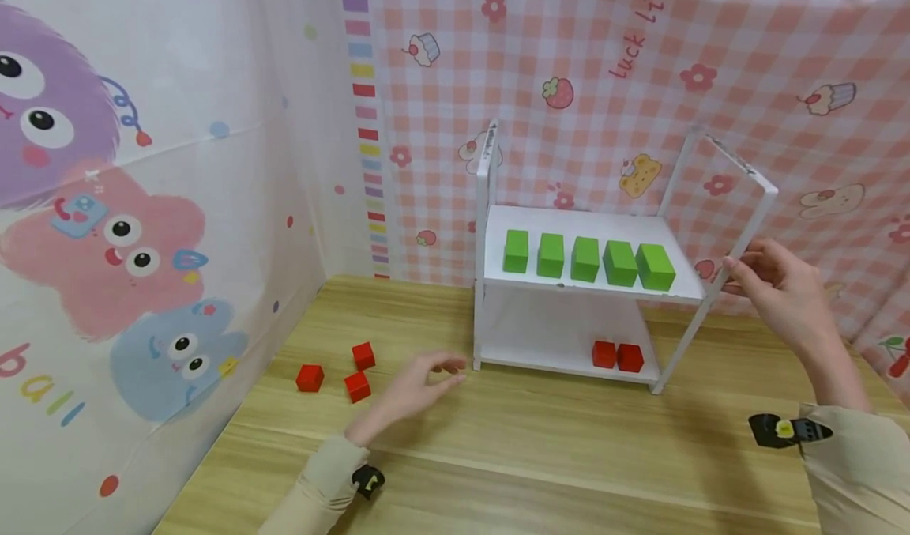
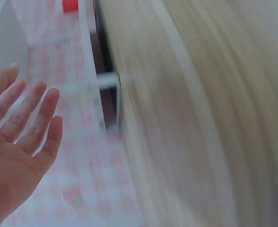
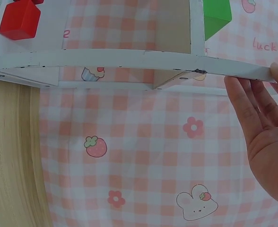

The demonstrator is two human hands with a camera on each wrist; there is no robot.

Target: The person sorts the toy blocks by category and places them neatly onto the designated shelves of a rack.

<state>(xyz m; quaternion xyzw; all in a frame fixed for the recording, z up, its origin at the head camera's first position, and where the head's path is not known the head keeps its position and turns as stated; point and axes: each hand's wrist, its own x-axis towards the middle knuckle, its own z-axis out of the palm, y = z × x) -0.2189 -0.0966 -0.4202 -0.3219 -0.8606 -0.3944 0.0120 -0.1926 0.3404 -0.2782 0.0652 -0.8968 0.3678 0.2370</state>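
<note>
A white two-tier shelf [image 1: 569, 220] stands on the wooden table. My right hand [image 1: 789, 298] pinches its right front post [image 3: 243, 68], thumb on one side and fingers on the other. Several green blocks [image 1: 585, 260] stand in a row on the upper tier. On the lower tier, two red cubes [image 1: 617, 356] sit side by side near the right end. My left hand [image 1: 419, 385] hovers by the shelf's lower left corner, its fingers relaxed and holding nothing; the left wrist view shows its bare palm [image 2: 16, 161].
Three loose red cubes [image 1: 358, 386] lie on the wooden table [image 1: 540, 456] left of my left hand. A pink checked cloth [image 1: 441, 124] hangs behind the shelf, and a white cartoon-printed sheet [image 1: 235, 227] hangs along the left side.
</note>
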